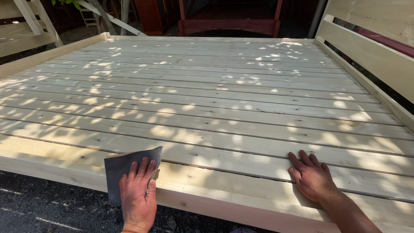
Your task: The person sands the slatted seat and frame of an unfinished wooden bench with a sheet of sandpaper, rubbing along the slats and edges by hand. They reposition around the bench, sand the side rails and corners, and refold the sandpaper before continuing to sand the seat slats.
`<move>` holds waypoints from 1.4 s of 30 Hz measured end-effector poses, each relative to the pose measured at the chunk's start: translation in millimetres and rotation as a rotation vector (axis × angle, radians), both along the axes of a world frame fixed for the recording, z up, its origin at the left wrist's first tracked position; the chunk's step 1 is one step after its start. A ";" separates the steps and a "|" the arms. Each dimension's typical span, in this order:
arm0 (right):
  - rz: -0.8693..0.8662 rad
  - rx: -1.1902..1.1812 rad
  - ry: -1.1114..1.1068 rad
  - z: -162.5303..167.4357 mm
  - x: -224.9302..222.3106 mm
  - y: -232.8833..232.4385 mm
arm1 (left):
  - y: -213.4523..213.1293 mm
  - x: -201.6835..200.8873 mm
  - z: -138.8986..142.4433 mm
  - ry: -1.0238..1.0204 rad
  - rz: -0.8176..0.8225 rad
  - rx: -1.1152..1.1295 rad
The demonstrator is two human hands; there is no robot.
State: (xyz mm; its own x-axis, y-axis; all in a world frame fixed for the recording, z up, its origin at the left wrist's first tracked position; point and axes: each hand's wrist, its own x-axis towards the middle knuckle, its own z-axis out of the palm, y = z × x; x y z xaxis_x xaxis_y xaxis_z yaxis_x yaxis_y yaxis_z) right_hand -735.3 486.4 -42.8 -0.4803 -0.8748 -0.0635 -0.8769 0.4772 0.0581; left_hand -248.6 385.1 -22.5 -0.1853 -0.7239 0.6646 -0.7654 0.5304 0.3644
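The left hand [139, 194] presses flat, fingers spread, on a dark sheet of sandpaper [125, 172] lying on the near edge board [207, 194] of the slatted wooden platform [215, 86] — the board's long axis runs left to right. The right hand [312, 177] rests open and empty on the slats, well apart — farther from the sheet.
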 end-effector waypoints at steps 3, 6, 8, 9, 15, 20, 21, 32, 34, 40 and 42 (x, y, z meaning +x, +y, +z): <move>-0.002 -0.012 0.005 0.8 5.1 -4.6 | 33.4 -64.8 -26.5 0.047 -0.111 -0.084; -0.003 -0.019 -0.004 0.6 4.3 -2.0 | 82.6 -162.3 -68.1 -0.242 -0.371 -0.404; -0.007 -0.024 -0.016 -0.1 2.8 -0.5 | 77.1 -160.4 -78.5 -0.254 -0.441 -0.426; -0.005 -0.025 -0.021 -0.4 2.3 -0.1 | 70.9 -149.0 -74.7 -0.255 -0.474 -0.434; -0.006 -0.009 0.037 3.0 7.4 -5.5 | -16.8 34.1 17.8 -0.025 -0.137 -0.018; -0.007 -0.014 0.029 9.1 13.6 -8.0 | 11.8 -23.9 19.2 -0.084 -0.108 0.072; -0.002 -0.016 0.033 9.9 13.4 -7.4 | 29.9 -57.9 7.4 0.024 -0.287 0.042; 0.070 -0.115 -0.091 2.9 -12.8 -3.3 | -12.6 23.9 62.4 -0.212 -0.263 0.207; 0.061 -0.112 -0.081 -1.3 -13.7 -7.3 | -27.3 46.0 70.5 -0.284 -0.186 0.455; 0.068 -0.309 -0.248 3.4 -15.0 -7.9 | 28.9 -86.8 48.3 -0.334 -0.642 0.441; -0.035 -0.517 -0.574 10.6 -17.1 -2.3 | 64.8 -157.6 43.8 -0.201 -0.918 0.264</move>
State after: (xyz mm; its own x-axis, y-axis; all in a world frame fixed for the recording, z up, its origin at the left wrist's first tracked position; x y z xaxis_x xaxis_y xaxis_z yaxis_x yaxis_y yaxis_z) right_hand -752.3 484.2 -32.2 -0.5234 -0.8459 0.1021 -0.6864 0.3477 -0.6387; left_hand -406.2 449.9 21.3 -0.8438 -0.3623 0.3959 -0.1561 0.8716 0.4648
